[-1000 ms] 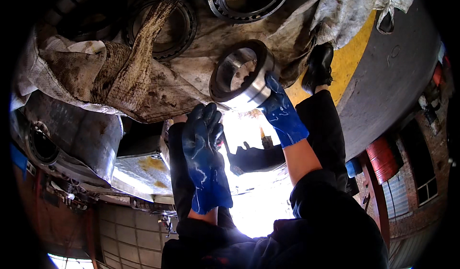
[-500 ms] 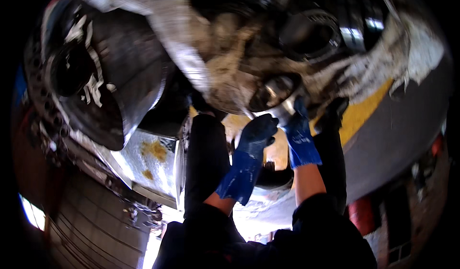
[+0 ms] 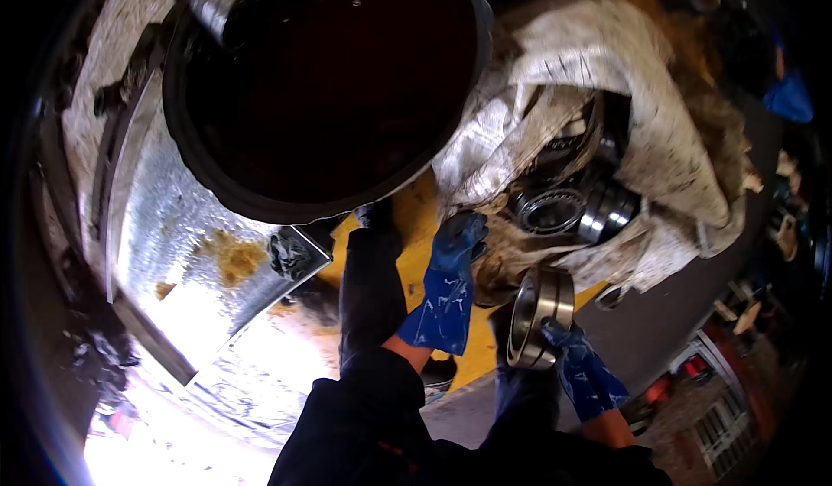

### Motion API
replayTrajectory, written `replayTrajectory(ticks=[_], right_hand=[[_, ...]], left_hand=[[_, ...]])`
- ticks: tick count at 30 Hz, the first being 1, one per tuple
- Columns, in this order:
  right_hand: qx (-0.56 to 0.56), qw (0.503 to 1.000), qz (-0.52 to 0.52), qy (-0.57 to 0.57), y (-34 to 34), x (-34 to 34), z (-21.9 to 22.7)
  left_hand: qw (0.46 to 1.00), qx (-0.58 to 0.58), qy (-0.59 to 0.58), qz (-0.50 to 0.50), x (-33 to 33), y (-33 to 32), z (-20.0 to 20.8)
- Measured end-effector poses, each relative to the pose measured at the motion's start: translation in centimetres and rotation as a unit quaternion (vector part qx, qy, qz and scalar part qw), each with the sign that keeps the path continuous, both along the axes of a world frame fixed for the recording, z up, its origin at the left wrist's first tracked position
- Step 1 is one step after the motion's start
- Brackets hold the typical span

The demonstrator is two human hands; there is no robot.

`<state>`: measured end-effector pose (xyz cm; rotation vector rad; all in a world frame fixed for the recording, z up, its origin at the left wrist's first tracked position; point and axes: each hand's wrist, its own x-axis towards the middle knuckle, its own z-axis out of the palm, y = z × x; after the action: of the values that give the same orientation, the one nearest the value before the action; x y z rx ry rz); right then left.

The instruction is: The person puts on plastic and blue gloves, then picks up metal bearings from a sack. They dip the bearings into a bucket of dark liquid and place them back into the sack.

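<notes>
Both my hands wear blue rubber gloves. My right hand [image 3: 568, 343] grips the wall of a shiny steel bearing ring [image 3: 524, 317], which is tilted on its side above my right leg, its opening facing left. My left hand [image 3: 459, 235] is in front of the sack, between the drum and the bearings, with its fingers curled closed. Whatever it holds, if anything, is hidden. Beyond the ring, several greasy bearings [image 3: 552, 211] sit in the folds of a dirty white woven sack [image 3: 598, 40].
A large dark round drum [image 3: 329, 204] holds dark liquid, with a steel bearing [image 3: 227, 1] at its far left side. Left of my legs stands a sheet-metal tray [image 3: 165, 200] with brown stains. Yellow paint [image 3: 477, 360] marks the floor; metal parts and clutter lie far right.
The view has swung left-to-right across the scene, bringing the drum in front. My right hand has carried the bearing ring rightward and nearer, away from my left hand, which stays closed.
</notes>
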<state>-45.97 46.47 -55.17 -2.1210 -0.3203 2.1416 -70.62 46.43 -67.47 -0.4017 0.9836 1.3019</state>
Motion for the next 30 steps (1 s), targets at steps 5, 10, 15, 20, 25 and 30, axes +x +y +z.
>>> replayTrajectory(ticks=[5, 10, 15, 20, 25, 30], right_hand=[[-0.039, 0.965, 0.26, -0.018, 8.9, -9.7, 13.0], [0.048, 0.771, 0.634, 0.014, 18.1, -24.6, 19.1], [0.143, 0.511, 0.847, -0.01, 23.6, -35.8, 13.0], [0.202, 0.414, 0.885, 0.069, 28.3, -48.3, 6.9], [0.24, 0.4, 0.878, 0.109, 30.2, -56.9, 3.9], [0.2, 0.294, 0.933, 0.052, 32.4, -60.9, -2.4]], left_hand=[[0.999, -0.029, -0.019, -0.035, -1.7, 1.1, -0.1], [0.99, -0.059, 0.086, -0.092, -2.8, 3.0, -1.6], [0.982, -0.168, -0.03, 0.079, -7.3, 5.5, -1.4], [0.97, -0.204, -0.092, 0.093, -9.4, 7.2, 0.8], [0.958, -0.214, -0.162, 0.096, -6.9, 7.3, -0.6], [0.934, -0.252, -0.246, 0.052, -11.1, 7.8, 2.7]])
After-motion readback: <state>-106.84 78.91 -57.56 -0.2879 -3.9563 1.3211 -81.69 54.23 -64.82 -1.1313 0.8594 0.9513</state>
